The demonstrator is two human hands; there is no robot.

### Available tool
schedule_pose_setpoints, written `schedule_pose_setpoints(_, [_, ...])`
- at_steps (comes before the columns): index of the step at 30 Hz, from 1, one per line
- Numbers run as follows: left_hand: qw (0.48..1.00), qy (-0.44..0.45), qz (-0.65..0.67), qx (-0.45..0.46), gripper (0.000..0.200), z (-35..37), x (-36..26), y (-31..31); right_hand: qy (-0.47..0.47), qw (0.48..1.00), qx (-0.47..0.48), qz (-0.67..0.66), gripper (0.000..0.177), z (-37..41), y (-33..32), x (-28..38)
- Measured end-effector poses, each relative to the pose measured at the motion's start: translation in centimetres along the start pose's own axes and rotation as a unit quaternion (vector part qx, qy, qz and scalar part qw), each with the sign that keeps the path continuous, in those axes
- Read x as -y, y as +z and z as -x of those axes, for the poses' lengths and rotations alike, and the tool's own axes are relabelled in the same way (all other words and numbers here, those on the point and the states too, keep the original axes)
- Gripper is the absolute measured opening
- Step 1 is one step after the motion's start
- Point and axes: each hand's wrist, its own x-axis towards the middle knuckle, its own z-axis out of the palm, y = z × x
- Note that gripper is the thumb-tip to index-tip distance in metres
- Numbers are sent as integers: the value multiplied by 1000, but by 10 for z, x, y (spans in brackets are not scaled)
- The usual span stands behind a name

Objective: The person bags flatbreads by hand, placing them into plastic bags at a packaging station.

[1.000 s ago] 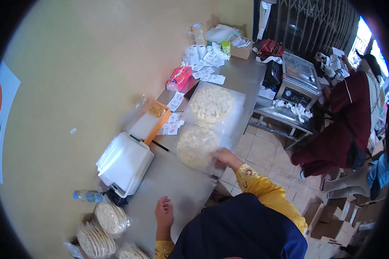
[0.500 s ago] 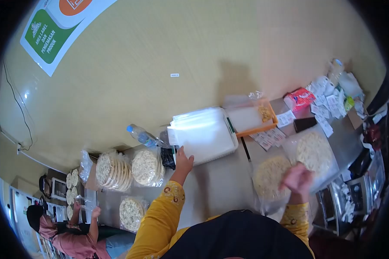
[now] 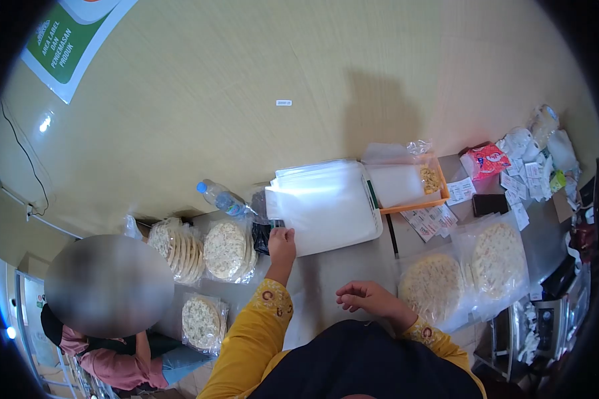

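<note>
My left hand (image 3: 281,241) reaches forward and touches the near left corner of a stack of clear plastic bags (image 3: 326,203) lying on a white basket. My right hand (image 3: 364,296) hovers over the steel table (image 3: 346,263), fingers loosely curled, holding nothing. To its right lie two round flat crackers sealed in clear bags (image 3: 436,286) (image 3: 499,259). Left of my left hand stand bagged stacks of round crackers (image 3: 199,249), and one more bag (image 3: 203,322) lies nearer me.
An orange tray (image 3: 406,186), a water bottle (image 3: 221,197), a black phone (image 3: 491,204), paper labels (image 3: 432,216) and a red packet (image 3: 489,159) sit along the wall. Another person (image 3: 113,352) is at the lower left. A sealing machine (image 3: 546,319) stands at right.
My right hand has left the bagged cracker and drawn back toward my body. My left hand has moved onto the corner of the plastic bag stack. My head has turned left.
</note>
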Motion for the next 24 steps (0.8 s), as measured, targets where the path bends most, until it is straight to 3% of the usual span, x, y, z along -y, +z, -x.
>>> schedule_pose_setpoints(2, [1000,5,12,-12,19,-6,1,-7,12,1000,-19,-6,30,10,-5,-5])
schedule_pose_setpoints(5, [987,-139,82,22,24,-9,-23,-37,7,998,-61,0,29,23,-10,-10])
schedule_pose_setpoints(7, [964,-142,227,8,24,-8,-17,-45,5,994,-101,-30,33,28,-12,-12])
schedule_pose_setpoints(9, [908,-174,381,10,22,0,-28,-60,7,983,-149,-104,40,25,-15,-21])
schedule_pose_setpoints(11, [811,-235,535,30,18,23,-65,-98,-35,970,-204,-130,52,16,-18,-39])
schedule_pose_setpoints(12, [793,-238,559,42,16,35,-71,-108,-57,961,-231,-142,58,9,-21,-46])
schedule_pose_setpoints(15, [747,-238,616,79,14,89,-76,-133,-4,951,-204,-231,72,-3,-25,-62])
schedule_pose_setpoints(16, [737,-236,626,93,15,109,-77,-141,-24,950,-92,-299,73,-3,-25,-67])
schedule_pose_setpoints(18, [726,-244,631,122,15,148,-73,-155,-60,898,135,-415,74,0,-27,-75])
schedule_pose_setpoints(21, [724,-273,617,144,14,202,-55,-171,-2,851,16,-525,70,4,-19,-91])
schedule_pose_setpoints(24, [726,-295,612,105,14,255,-27,-180,-1,953,42,-301,68,22,0,-97])
